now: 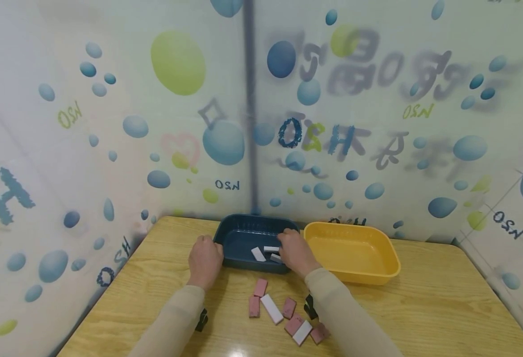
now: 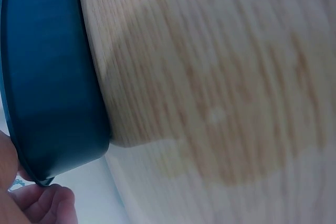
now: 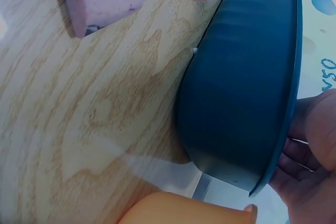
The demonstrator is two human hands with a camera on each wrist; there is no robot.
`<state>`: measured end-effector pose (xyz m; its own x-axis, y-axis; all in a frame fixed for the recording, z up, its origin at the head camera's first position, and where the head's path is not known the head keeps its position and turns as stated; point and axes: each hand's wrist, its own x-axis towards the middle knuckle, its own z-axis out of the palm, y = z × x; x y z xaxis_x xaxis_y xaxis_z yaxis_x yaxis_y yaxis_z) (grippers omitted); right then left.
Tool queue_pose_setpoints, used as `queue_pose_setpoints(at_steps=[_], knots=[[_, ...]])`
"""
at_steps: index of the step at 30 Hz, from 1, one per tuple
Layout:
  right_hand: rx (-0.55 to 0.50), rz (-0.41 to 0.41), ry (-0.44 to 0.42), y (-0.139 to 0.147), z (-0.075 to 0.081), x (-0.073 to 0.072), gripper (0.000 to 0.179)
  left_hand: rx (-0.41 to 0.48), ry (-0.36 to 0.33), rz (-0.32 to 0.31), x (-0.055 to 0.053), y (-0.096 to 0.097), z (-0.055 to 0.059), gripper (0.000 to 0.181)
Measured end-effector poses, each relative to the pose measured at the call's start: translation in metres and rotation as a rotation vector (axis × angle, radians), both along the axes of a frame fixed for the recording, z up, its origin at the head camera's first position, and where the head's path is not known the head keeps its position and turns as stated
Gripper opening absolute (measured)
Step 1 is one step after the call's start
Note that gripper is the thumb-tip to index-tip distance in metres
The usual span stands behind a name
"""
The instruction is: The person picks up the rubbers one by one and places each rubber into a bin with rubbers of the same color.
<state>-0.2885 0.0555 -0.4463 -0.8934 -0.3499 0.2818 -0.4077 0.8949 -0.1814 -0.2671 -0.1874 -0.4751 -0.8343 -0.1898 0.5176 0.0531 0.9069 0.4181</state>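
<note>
A dark blue plastic tray (image 1: 254,266) stands at the back of the table with a few white erasers (image 1: 258,254) in it. My left hand (image 1: 205,262) grips its left end at the rim. At the opposite end my right hand (image 1: 298,252) holds the rim, overlapping part of the inside in the head view. The left wrist view shows curled fingertips (image 2: 55,203) under the rim's corner, beside the tray's outer wall (image 2: 50,77). Fingers of the right hand (image 3: 310,174) wrap the rim in the right wrist view.
A yellow tray (image 1: 359,276) stands close on the right. Nearer the front lie several pink erasers (image 1: 289,308), some with dark smudges, and white ones (image 1: 271,309) among them. A patterned wall covering (image 1: 176,148) rises behind the wooden table (image 1: 435,297).
</note>
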Motion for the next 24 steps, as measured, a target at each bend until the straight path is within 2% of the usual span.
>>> queue_pose_setpoints(at_steps=[9, 24], knots=[[-0.054, 0.029, 0.007, 0.007, 0.002, 0.003, 0.022, -0.001, 0.020, -0.003, 0.001, 0.001, 0.001, 0.013], [-0.097, 0.013, 0.029, 0.019, 0.010, 0.012, 0.023, -0.015, 0.011, 0.001, -0.001, -0.001, -0.002, 0.014]])
